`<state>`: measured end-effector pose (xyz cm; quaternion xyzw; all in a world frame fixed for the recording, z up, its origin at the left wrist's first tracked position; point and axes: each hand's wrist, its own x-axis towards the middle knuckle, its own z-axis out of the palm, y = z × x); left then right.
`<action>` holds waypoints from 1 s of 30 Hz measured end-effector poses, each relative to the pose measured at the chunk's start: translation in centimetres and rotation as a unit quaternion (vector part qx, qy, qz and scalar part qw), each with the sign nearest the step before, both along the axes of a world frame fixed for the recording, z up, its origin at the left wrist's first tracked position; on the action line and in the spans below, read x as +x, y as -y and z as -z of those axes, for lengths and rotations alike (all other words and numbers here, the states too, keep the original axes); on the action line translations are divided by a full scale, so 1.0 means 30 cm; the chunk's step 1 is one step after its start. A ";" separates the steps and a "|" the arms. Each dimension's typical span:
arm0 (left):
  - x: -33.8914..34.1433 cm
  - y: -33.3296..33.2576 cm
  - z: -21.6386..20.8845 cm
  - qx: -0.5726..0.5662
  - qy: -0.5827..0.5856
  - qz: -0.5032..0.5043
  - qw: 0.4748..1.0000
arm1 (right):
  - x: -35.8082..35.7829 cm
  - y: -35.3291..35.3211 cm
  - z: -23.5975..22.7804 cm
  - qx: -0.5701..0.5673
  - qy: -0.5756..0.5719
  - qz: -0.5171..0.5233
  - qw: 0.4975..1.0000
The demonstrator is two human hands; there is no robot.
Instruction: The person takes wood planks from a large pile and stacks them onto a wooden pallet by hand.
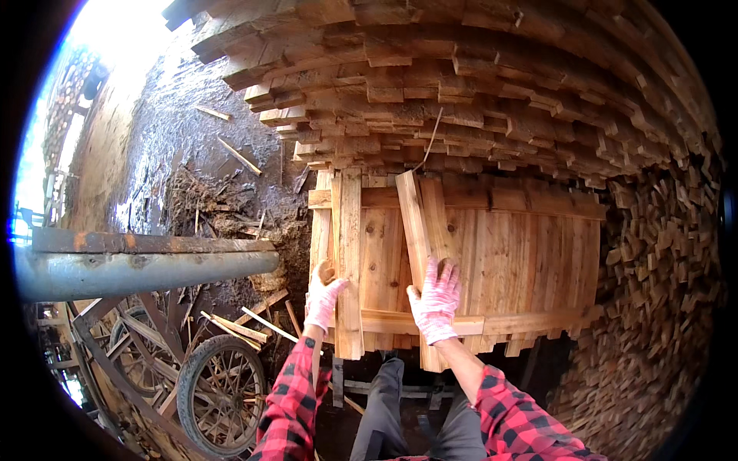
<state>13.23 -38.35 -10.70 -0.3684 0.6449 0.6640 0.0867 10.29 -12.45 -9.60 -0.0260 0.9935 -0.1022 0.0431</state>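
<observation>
Your left hand, whether gripping I cannot tell, is at the plank near the left edge of the slatted platform, while your right hand lies spread over the slanted board, which overhangs the near edge.

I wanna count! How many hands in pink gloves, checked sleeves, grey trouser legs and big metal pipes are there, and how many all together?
Pink-gloved hands: 2
Checked sleeves: 2
Grey trouser legs: 2
Big metal pipe: 1
Total: 7
</observation>
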 end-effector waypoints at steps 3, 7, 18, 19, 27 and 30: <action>0.081 -0.084 0.046 -0.204 -0.060 0.000 0.977 | -0.017 0.070 -0.046 0.014 0.075 -0.017 0.997; 0.047 -0.153 0.059 -0.406 0.034 0.039 0.912 | -0.023 0.081 -0.067 0.017 0.096 -0.023 0.995; 0.136 0.063 -0.048 -0.257 -0.075 -0.091 0.959 | 0.055 0.202 -0.195 -0.283 0.153 0.044 0.946; 0.169 0.100 -0.026 -0.236 -0.048 -0.102 0.965 | 0.077 0.267 -0.172 -0.339 0.152 0.039 0.928; 0.130 0.167 0.019 -0.268 0.033 -0.039 0.962 | 0.054 0.647 0.101 -0.314 0.261 0.132 0.903; 0.080 0.159 0.030 -0.270 0.096 -0.025 0.958 | 0.044 0.598 0.103 -0.279 0.235 0.137 0.921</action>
